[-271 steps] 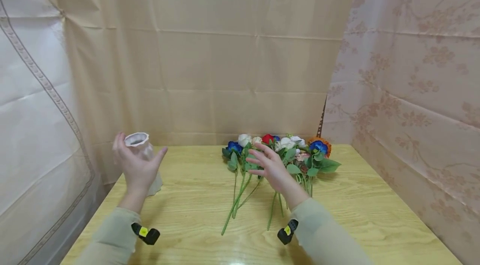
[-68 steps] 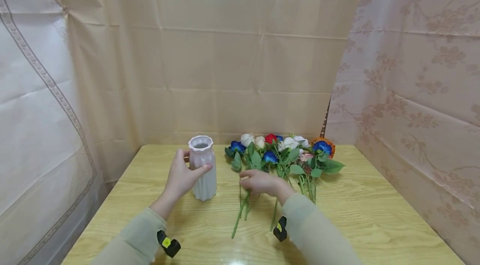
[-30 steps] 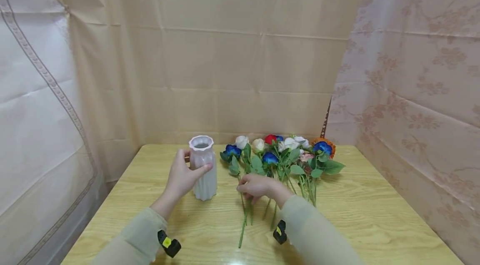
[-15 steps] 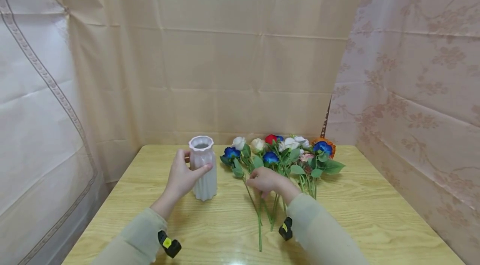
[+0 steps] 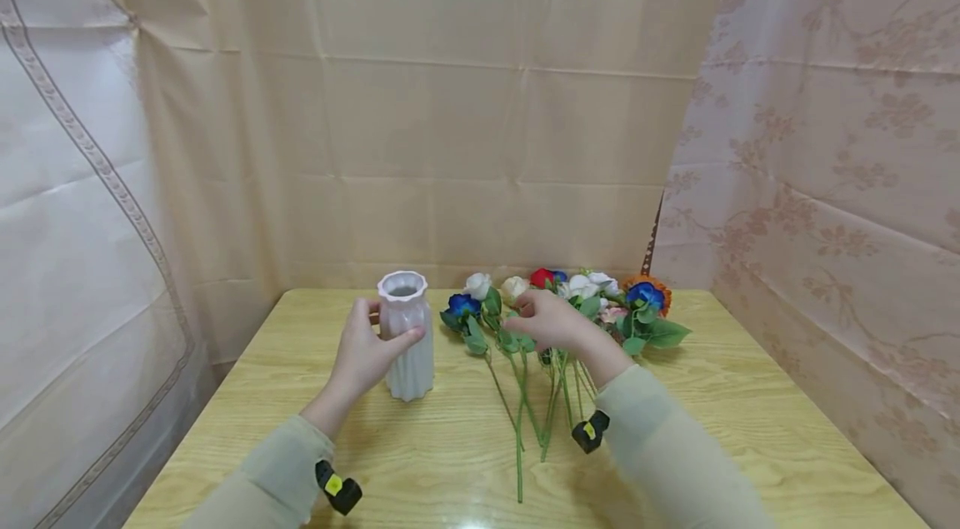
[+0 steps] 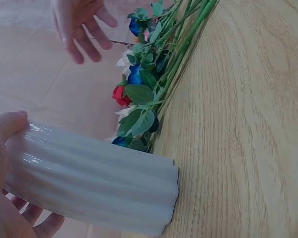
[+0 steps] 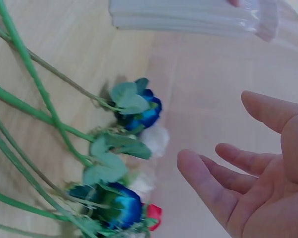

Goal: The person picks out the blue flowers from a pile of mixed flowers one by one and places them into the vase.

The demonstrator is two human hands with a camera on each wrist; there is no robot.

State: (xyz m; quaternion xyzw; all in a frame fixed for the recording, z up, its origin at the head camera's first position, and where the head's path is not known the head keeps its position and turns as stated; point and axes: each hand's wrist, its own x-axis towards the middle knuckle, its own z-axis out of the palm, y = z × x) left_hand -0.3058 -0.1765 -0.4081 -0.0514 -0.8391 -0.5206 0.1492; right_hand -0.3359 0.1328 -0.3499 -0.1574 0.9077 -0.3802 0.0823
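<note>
The left hand (image 5: 367, 358) holds a white, fluted vase (image 5: 410, 358), its fingers clamped round the upper body, thumb across the near side; the vase stands upright on the wood-grained desk (image 5: 720, 446), left of the flowers, its scalloped mouth facing up; the right hand (image 5: 551, 321) hangs above the flowers, its fingers spread apart, as both wrist views show, with a gap between them and the blooms.

The flowers lie in a row toward the far edge of the desk, heads away from the person, green stems toward the near side, several of them crossing; at the left end are a blue flower (image 5: 463, 306) and, just behind it, a white rose (image 5: 477, 286); a cream rose (image 5: 514, 288) and a red rose (image 5: 542, 277) come next; farther right are a pink flower (image 5: 611, 314), a second blue flower (image 5: 645, 296) and an orange flower (image 5: 666, 297), partly hidden behind that blue one; another blue flower (image 7: 124, 208) shows near the red rose in the right wrist view; a beige curtain (image 5: 480, 137) hangs behind the desk.
</note>
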